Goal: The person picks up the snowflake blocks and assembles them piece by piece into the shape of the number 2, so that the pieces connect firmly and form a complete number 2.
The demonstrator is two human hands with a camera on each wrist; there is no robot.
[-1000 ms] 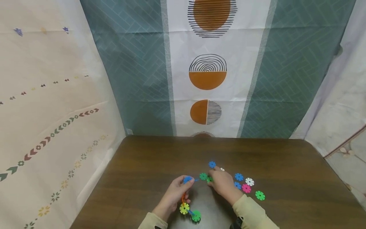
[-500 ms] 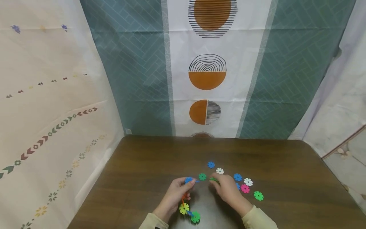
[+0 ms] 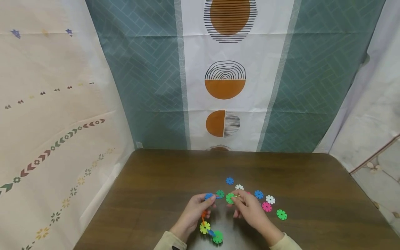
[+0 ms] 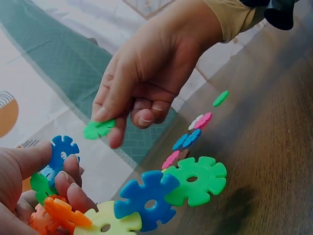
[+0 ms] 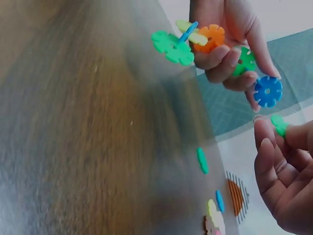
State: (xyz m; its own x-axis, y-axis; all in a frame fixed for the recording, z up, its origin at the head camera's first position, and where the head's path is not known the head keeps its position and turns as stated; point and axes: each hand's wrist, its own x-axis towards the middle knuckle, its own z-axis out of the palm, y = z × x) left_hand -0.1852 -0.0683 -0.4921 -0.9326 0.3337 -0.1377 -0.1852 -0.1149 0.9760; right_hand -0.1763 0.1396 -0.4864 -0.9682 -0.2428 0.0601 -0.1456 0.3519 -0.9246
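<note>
Green plastic, in the form of a small notched snowflake disc (image 3: pixel 230 198), is pinched between thumb and fingertips of the right hand (image 3: pixel 250 208) at the lower centre of the head view, lifted off the dark brown wooden table (image 3: pixel 312 180). A chain of joined plastic discs in blue, orange, yellow and green (image 3: pixel 208 222) is gripped by the left hand (image 3: pixel 195 213), whose fingers are curled round its upper end, with a blue disc (image 3: pixel 208 196) at the top next to the thumb. The step in hand is judged to be the bringing of the loose green disc to the chain; for the next move a notch of that disc would need to be lined up with a notch of the blue disc and pressed in at a right angle. Spare discs in blue, white, pink and green (image 3: pixel 268 205) are scattered on the table to the right of the hands. In the left wrist view the green disc (image 4: pixel 98 129) is seen clearly apart from the blue disc (image 4: pixel 62 149), a gap hardly readable from the head view. In the right wrist view the chain's lower green disc (image 5: pixel 172 47) is shown, while the pinched disc (image 5: pixel 279 124) is seen only edge-on.
</note>
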